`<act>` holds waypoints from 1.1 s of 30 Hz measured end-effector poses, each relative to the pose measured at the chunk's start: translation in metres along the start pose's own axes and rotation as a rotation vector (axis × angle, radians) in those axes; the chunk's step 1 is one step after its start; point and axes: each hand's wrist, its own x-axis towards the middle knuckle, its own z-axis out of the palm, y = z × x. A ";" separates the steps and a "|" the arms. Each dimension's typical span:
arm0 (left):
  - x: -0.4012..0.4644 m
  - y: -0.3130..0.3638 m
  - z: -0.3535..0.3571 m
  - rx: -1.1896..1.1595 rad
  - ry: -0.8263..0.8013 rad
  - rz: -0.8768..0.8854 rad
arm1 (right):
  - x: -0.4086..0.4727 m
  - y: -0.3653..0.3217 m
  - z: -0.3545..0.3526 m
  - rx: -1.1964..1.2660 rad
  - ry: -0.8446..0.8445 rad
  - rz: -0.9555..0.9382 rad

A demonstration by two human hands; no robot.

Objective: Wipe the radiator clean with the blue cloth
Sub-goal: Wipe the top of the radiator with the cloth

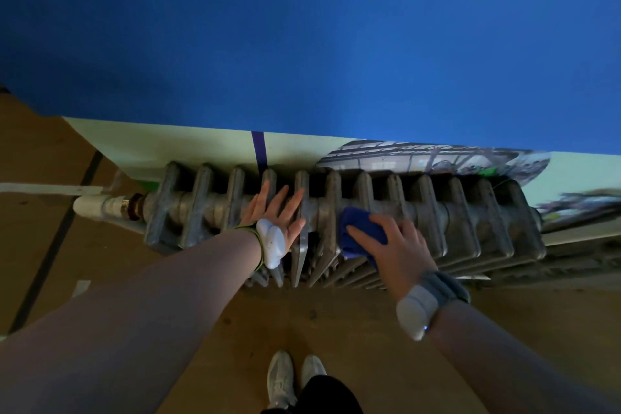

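right hand (400, 245) fingers clamp the blue cloth (359, 232) on the radiator (470, 222); left hand (275, 215) fingers spread flat.

A brown floor (208, 339) carries the ribbed radiator (470, 222) and two grey shoes (295, 376).

Views: one only, worn on the person's head; nothing shared with a second view.
Facing: forward and steeply down, toward the wall (302, 44) and the radiator (453, 212) along its foot.
Nearness: close, within arm's reach of the radiator.
Lens: wide, bending straight edges.
Bottom edge: the person's own shoes (295, 376) on the floor (40, 151).
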 end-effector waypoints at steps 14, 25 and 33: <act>0.004 -0.003 0.006 0.085 0.001 0.026 | 0.102 0.046 -0.010 0.083 -0.098 0.012; -0.014 0.019 -0.009 -0.230 0.274 0.067 | 0.011 0.035 -0.004 0.038 0.012 -0.232; 0.010 0.067 -0.019 -0.177 0.025 -0.085 | 0.003 0.057 -0.012 0.001 -0.022 -0.506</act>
